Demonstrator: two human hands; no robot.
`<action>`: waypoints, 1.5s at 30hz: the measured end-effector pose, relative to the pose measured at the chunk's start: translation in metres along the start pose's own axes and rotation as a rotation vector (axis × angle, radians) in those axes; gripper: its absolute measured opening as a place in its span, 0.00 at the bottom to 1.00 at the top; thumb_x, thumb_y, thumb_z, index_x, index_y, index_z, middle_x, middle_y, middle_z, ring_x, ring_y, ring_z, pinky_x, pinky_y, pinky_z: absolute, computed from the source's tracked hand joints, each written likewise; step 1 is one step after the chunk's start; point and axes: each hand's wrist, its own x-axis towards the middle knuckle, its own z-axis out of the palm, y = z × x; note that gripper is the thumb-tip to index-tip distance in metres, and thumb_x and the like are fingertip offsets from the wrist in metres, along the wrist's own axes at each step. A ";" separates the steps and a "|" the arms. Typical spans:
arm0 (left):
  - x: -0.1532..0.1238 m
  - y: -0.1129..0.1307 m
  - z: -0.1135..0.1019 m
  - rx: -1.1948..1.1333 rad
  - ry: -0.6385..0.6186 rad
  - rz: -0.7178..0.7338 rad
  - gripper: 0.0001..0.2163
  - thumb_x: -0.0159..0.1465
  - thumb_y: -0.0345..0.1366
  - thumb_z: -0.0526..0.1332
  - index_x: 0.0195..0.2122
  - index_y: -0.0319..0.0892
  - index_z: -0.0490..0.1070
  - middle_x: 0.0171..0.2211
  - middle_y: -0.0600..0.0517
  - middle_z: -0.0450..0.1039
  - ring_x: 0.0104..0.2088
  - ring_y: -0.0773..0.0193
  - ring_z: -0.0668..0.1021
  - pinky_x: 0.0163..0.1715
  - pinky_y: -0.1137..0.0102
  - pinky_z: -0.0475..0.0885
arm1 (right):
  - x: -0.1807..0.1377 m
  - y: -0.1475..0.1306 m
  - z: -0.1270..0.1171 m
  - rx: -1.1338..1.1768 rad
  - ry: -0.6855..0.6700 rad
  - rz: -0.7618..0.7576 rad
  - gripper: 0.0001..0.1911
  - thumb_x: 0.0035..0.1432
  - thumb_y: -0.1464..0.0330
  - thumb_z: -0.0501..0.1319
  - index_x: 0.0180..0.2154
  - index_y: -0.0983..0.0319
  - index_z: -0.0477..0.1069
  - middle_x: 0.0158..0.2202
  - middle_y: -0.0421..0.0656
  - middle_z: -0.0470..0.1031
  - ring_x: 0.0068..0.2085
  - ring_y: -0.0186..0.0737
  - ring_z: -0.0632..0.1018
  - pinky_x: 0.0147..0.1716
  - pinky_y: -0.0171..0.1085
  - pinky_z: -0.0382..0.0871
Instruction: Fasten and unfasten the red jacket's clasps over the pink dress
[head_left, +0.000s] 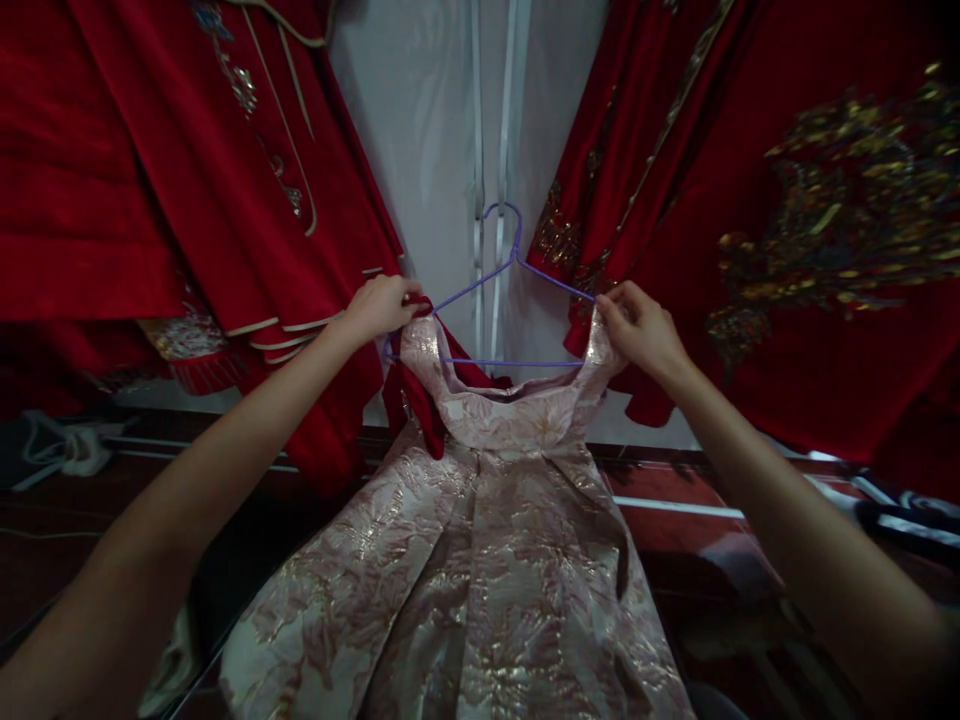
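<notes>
A pale pink and gold brocade dress hangs from a thin purple wire hanger in front of me. My left hand is closed on the dress's left shoulder strap at the hanger's left end. My right hand pinches the right shoulder strap at the hanger's right arm. The skirt spreads wide toward the bottom of the view. The hanger's hook points up, in front of a white panel.
Red embroidered garments hang on both sides, one at the left and one with gold embroidery at the right. A dark reddish floor lies below. A white cord lies at the far left.
</notes>
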 end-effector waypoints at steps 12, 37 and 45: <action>-0.024 -0.029 0.024 -0.089 0.060 -0.253 0.14 0.58 0.44 0.57 0.35 0.42 0.76 0.29 0.47 0.77 0.29 0.60 0.75 0.28 0.70 0.65 | -0.002 -0.007 0.009 -0.007 -0.028 0.033 0.14 0.57 0.55 0.54 0.32 0.58 0.66 0.26 0.41 0.72 0.27 0.39 0.72 0.28 0.35 0.60; 0.045 0.026 0.036 -0.490 0.069 -0.092 0.09 0.61 0.39 0.54 0.34 0.39 0.69 0.29 0.50 0.72 0.30 0.63 0.73 0.31 0.70 0.65 | 0.044 0.009 0.035 0.045 -0.510 0.356 0.24 0.54 0.51 0.51 0.17 0.60 0.61 0.14 0.39 0.60 0.18 0.34 0.62 0.20 0.36 0.56; 0.035 0.036 0.016 -1.043 -0.227 -0.169 0.10 0.57 0.42 0.57 0.29 0.40 0.70 0.27 0.49 0.75 0.29 0.62 0.76 0.32 0.66 0.71 | 0.074 0.018 0.015 0.172 -0.922 0.232 0.21 0.48 0.46 0.59 0.23 0.56 0.68 0.19 0.43 0.72 0.29 0.44 0.74 0.34 0.45 0.67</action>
